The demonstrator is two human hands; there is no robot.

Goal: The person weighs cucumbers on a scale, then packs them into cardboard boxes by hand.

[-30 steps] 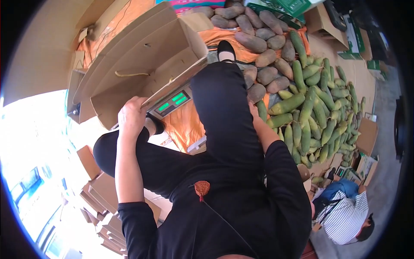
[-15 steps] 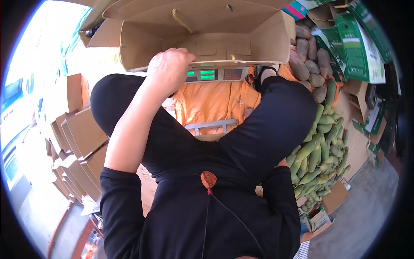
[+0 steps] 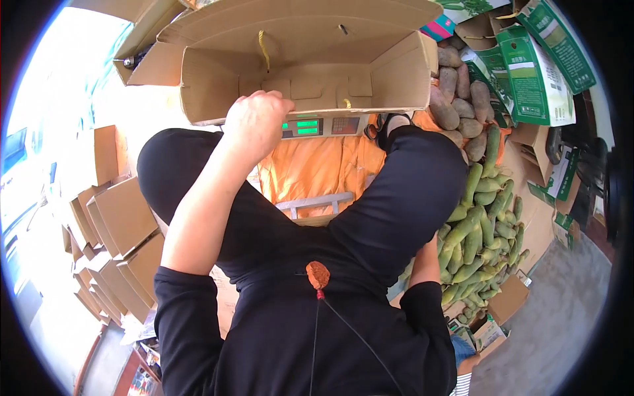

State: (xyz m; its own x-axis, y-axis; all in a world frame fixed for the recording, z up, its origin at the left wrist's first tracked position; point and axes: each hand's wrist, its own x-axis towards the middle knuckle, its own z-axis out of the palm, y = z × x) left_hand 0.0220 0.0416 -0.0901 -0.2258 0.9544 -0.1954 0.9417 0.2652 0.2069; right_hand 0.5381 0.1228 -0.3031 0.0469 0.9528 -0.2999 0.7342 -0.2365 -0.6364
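Note:
My left hand is closed on the near rim of an open cardboard box. The box has yellow rope handles and its inside shows bare brown card. Beneath its near side is a scale with a lit green display. My right forearm reaches down beside my right thigh, close to a heap of long green radishes. The right hand itself is hidden behind my leg.
Dusty reddish-brown roots lie beyond the green heap. Green printed cartons stand at upper right. Several folded cardboard boxes are stacked on the left. Orange cloth and a grey metal frame lie between my legs.
My right forearm has come out from beside my body and reached farther forward along the right thigh. My left hand stays on the box rim. The view has shifted slightly.

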